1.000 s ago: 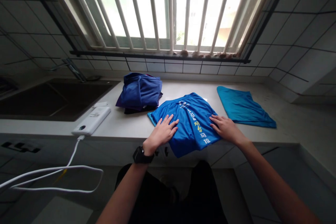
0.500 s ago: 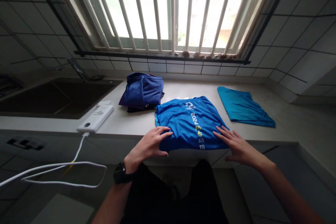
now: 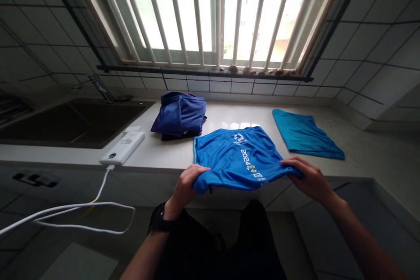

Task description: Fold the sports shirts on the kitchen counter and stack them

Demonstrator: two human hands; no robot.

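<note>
A blue shirt (image 3: 229, 157) printed with a white emblem, "2024" and yellow marks lies folded at the counter's front edge, its near part lifted and hanging past the edge. My left hand (image 3: 187, 183) is closed on the shirt's near left corner, thumb underneath and fingers on top. At the near right corner, my right hand (image 3: 306, 179) pinches the cloth and pulls it out to the side. A dark watch band (image 3: 160, 218) circles my left wrist. Part of the shirt's lower print is lost in the folds.
A stack of folded dark blue clothes (image 3: 180, 113) sits behind to the left. Folded teal cloth (image 3: 305, 133) lies on the right. A white power bank (image 3: 123, 148) with a cable (image 3: 101, 186) rests beside the dark sink (image 3: 108, 133). A barred window (image 3: 216, 22) is behind the counter (image 3: 229, 116).
Both hands went from lying spread on the shirt to gripping its near corners. The near edge has been raised and stretched, and the right corner drawn outward.
</note>
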